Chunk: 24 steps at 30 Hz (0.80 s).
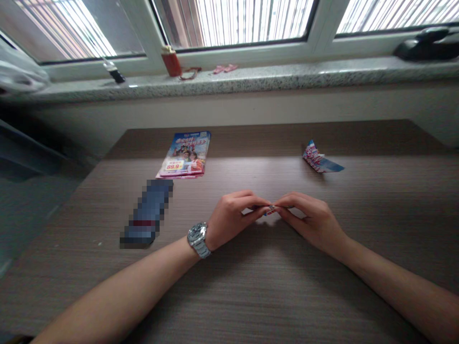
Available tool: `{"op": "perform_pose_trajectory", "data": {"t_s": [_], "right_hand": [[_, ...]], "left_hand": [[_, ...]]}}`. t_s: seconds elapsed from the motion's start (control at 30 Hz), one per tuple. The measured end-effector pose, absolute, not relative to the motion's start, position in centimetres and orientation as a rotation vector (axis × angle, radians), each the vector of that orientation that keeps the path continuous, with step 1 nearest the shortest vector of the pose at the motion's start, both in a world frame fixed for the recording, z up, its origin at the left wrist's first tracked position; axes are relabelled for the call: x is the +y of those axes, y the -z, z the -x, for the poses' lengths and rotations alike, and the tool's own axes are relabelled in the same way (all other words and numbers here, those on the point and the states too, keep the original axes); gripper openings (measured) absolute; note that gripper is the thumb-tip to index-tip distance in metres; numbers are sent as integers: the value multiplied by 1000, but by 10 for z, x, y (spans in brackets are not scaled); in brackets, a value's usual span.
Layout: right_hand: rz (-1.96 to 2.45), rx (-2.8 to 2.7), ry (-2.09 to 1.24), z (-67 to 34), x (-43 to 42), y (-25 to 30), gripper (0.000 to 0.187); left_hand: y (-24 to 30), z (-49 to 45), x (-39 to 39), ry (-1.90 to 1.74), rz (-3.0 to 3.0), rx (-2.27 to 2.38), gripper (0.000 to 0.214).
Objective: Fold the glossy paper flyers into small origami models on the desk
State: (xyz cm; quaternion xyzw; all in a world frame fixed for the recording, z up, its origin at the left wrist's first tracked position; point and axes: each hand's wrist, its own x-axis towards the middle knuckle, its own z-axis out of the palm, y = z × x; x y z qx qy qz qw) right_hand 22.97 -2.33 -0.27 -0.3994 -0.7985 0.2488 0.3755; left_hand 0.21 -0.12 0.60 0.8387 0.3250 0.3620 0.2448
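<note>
Between my two hands is a small folded piece of printed paper (271, 209), mostly covered by the fingers. My left hand (238, 210), with a metal watch (199, 239) on its wrist, pinches the paper's left side between thumb and fingers. From the other side my right hand (310, 217) pinches it in the same way, the fingertips of both hands almost meeting. The paper is held above the brown table (229, 296). Farther off to the right stands a folded paper shape (319, 160) with a pointed blue end, apart from both hands.
Printed flyers (186, 155) lie stacked at the back left of the table. Nearer me is a dark, pixelated rectangular object (148, 215). On the stone windowsill (272, 76) are a red container (171, 62), a small dark-bottomed bottle (114, 71), pink pieces (225, 69) and a black object (426, 45).
</note>
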Motion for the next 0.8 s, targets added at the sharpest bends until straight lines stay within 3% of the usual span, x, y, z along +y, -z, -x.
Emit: {"op": "perform_pose_trajectory", "data": {"t_s": [0.8], "right_hand": [[1044,-2001,-559,-243,-19,5,12]], "left_hand": [[-3,8,7,-1020,-2276,868,20]]}}
